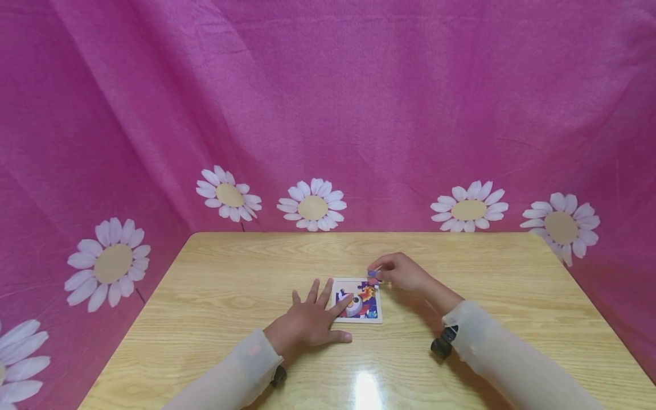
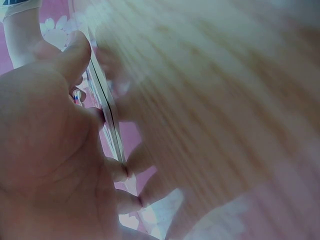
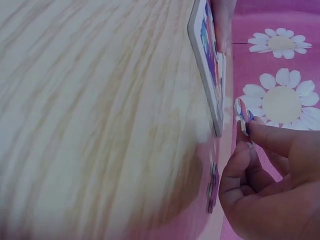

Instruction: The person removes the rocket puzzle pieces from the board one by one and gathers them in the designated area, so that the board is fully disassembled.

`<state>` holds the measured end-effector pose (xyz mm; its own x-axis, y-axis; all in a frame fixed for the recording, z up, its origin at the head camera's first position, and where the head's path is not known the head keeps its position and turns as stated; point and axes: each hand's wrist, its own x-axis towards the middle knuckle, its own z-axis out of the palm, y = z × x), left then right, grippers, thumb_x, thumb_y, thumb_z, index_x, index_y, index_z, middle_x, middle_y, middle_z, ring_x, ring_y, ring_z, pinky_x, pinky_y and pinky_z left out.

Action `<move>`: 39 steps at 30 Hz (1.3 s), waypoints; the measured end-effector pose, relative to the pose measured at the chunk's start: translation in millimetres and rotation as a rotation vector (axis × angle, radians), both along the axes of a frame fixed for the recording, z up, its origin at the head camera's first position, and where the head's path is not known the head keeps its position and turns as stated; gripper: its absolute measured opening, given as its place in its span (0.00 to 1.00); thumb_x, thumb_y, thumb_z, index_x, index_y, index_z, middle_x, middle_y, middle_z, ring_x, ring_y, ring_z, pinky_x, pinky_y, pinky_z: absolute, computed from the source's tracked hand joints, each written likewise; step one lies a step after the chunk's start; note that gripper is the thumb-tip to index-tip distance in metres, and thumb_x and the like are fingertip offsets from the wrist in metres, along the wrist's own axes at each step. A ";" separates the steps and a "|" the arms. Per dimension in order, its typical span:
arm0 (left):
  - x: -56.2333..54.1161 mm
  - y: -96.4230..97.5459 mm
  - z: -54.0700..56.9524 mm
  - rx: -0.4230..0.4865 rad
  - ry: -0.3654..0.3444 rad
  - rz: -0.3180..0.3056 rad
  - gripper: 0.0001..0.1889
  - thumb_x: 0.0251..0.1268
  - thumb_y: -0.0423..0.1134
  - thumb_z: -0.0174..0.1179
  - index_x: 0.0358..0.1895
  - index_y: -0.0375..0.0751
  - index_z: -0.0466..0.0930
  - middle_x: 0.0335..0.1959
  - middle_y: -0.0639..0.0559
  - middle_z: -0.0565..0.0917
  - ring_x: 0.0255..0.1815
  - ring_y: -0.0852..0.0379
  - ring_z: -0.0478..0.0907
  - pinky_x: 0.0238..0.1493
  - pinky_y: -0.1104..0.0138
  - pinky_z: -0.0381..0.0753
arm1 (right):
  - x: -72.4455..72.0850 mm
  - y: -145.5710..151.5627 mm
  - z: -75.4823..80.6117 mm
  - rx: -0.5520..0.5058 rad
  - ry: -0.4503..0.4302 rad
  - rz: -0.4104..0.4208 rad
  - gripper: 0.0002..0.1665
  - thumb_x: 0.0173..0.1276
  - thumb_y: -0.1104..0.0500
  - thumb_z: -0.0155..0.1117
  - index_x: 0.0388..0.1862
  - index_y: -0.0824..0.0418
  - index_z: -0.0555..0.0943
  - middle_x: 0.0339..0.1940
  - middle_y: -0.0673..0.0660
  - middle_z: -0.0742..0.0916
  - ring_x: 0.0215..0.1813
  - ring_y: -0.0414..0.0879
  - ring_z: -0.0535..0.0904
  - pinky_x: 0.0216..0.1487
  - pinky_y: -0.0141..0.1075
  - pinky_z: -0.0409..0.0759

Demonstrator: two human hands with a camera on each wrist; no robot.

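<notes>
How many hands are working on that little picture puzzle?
2. The left hand is spread, with one finger over the puzzle board; the right hand pinches a piece near its far right corner.

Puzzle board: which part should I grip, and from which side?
Probably pinch the puzzle board by its pale rim at the near right corner, coming in low from the near side. It lies flat and thin, so the edge offers the hold; the left hand reaches over the left rim, and the right hand pinches a puzzle piece by the far right corner.
</notes>
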<state>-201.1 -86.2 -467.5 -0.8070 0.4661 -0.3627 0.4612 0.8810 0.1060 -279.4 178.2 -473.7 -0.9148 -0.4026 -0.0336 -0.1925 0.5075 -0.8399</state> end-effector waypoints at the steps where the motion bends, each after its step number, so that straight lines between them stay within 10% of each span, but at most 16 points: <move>1: 0.1 0.0 0.1 0.001 0.000 -0.001 0.47 0.63 0.81 0.45 0.83 0.76 0.42 0.87 0.44 0.39 0.85 0.33 0.36 0.70 0.24 0.48 | 0.0 1.1 -0.7 0.002 0.001 -0.002 0.14 0.72 0.70 0.61 0.53 0.67 0.87 0.46 0.61 0.89 0.30 0.47 0.76 0.30 0.35 0.77; 39: 0.7 -0.4 0.6 -0.009 0.005 -0.004 0.47 0.64 0.80 0.46 0.83 0.76 0.42 0.87 0.44 0.38 0.85 0.34 0.35 0.70 0.24 0.47 | 3.0 49.0 -5.2 -0.016 -0.042 -0.072 0.14 0.72 0.69 0.63 0.54 0.69 0.85 0.43 0.63 0.88 0.29 0.45 0.74 0.30 0.35 0.78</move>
